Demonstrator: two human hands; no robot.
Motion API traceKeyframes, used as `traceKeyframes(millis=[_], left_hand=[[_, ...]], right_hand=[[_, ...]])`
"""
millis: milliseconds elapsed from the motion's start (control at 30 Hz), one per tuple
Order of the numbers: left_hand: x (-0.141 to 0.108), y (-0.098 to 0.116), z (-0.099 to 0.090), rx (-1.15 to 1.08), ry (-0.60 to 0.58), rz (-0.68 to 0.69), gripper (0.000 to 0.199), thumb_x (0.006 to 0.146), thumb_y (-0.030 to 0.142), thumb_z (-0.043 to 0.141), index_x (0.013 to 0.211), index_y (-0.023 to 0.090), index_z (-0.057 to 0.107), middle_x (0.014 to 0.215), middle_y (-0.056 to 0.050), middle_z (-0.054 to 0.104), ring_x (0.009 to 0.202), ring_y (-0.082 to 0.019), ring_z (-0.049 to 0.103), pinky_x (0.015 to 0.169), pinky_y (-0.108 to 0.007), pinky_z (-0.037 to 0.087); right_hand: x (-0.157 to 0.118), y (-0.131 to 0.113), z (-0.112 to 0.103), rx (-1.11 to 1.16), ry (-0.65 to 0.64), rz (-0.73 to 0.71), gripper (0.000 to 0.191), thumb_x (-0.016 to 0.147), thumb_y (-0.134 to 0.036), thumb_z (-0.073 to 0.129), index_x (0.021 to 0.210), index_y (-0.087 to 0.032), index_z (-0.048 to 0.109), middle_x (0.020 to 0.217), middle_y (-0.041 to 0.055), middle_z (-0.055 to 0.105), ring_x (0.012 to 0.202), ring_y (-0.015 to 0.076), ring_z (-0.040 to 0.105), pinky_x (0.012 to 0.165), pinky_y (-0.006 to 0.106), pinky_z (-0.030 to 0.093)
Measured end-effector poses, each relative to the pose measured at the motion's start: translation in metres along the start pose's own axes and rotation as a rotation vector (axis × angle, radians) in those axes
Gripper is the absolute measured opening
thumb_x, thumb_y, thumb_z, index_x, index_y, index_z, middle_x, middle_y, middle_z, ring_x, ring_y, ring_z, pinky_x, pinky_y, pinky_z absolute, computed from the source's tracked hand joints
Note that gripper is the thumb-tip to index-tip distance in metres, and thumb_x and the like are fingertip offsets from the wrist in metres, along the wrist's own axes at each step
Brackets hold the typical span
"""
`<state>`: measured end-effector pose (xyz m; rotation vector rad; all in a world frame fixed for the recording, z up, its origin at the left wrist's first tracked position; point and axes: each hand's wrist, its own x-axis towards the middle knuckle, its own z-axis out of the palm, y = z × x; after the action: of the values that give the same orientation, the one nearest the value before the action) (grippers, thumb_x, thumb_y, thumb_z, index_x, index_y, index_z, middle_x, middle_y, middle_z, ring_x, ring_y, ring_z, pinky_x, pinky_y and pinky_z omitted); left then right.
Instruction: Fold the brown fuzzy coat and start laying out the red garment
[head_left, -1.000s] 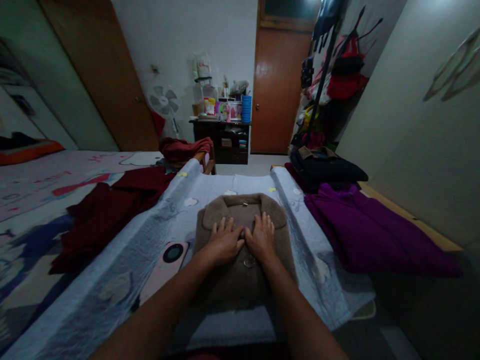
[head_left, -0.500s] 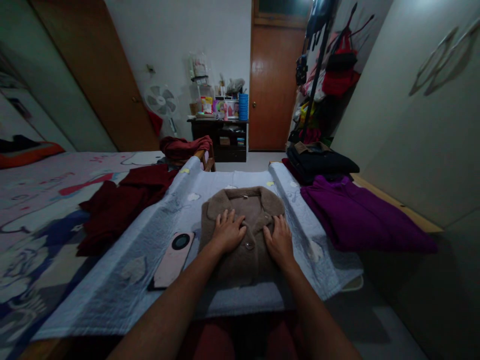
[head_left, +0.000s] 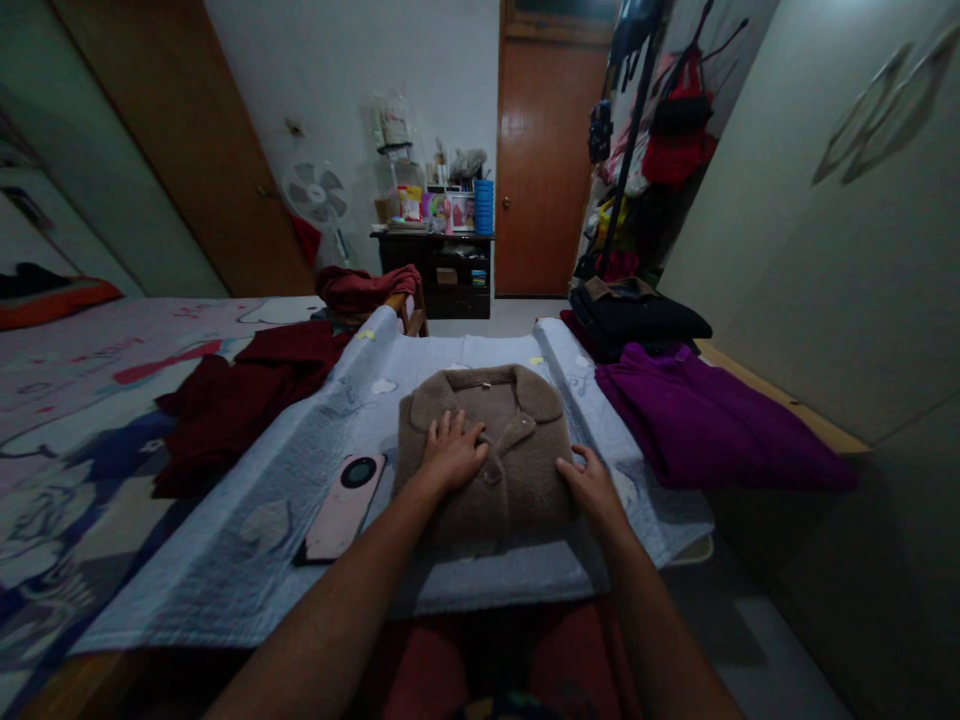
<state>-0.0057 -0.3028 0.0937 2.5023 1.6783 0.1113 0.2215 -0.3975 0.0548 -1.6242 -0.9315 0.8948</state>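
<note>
A brown fuzzy jacket (head_left: 525,490), folded into a neat rectangle with its collar at the far end, lies on a light blue quilted cloth (head_left: 424,590). Spread flat on the jacket's left half is my left hand (head_left: 454,452), fingers apart. My right hand (head_left: 592,482) is at the jacket's right edge, its thumb and fingers apart and the thumb by the side of the fabric. Left of the jacket, a pink phone (head_left: 341,515) with a round black camera ring rests on the cloth.
Dark red clothing (head_left: 247,400) lies on the bed at left. A folded purple garment (head_left: 712,420) and a dark folded stack (head_left: 637,318) sit at right. Beyond are a black cabinet (head_left: 435,275), a fan (head_left: 316,192) and a wooden door (head_left: 536,170).
My right hand has slid off the jacket's top to its right edge. My left hand stays on the jacket. The view has shifted slightly.
</note>
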Motion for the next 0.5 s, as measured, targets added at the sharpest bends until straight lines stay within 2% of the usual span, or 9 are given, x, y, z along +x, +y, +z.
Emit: traceKeyframes(millis=[167,300,400,500], left_hand=[[0.0009,0.0005,0.0007,0.01,0.001,-0.003,0.051,0.092,0.048,0.038,0.139,0.031,0.048,0.156,-0.01,0.032,0.145,-0.037,0.02,0.113,-0.055,0.016],[0.0017,0.0008,-0.0008,0.005,-0.023,-0.013,0.051,0.093,0.048,0.036,0.14,0.031,0.046,0.156,-0.01,0.031,0.145,-0.036,0.02,0.113,-0.056,0.016],[0.003,-0.0004,-0.0009,-0.009,-0.037,-0.02,0.051,0.093,0.049,0.035,0.14,0.031,0.046,0.156,-0.01,0.031,0.145,-0.037,0.02,0.113,-0.056,0.016],[0.0043,-0.0026,0.0005,-0.009,-0.028,-0.02,0.05,0.093,0.049,0.036,0.139,0.032,0.047,0.156,-0.009,0.031,0.145,-0.037,0.021,0.113,-0.056,0.017]], right_hand=[[-0.0049,0.0046,0.0051,0.004,-0.02,-0.098,0.074,0.069,-0.046,0.068,0.133,-0.017,0.047,0.119,0.0116,0.067,0.106,0.0259,0.064,0.091,0.04,0.05],[-0.0038,0.0039,0.006,-0.024,-0.007,-0.114,0.074,0.07,-0.049,0.066,0.133,-0.015,0.047,0.124,0.0133,0.064,0.111,0.0263,0.061,0.096,0.042,0.046],[-0.0037,0.0008,0.006,-0.004,0.035,-0.125,0.075,0.07,-0.052,0.065,0.132,-0.013,0.048,0.122,0.0144,0.065,0.109,0.0275,0.062,0.093,0.041,0.049],[-0.0047,-0.0004,0.0053,0.114,0.025,-0.079,0.078,0.073,-0.055,0.062,0.137,-0.013,0.043,0.113,0.013,0.069,0.1,0.0269,0.066,0.083,0.038,0.053]])
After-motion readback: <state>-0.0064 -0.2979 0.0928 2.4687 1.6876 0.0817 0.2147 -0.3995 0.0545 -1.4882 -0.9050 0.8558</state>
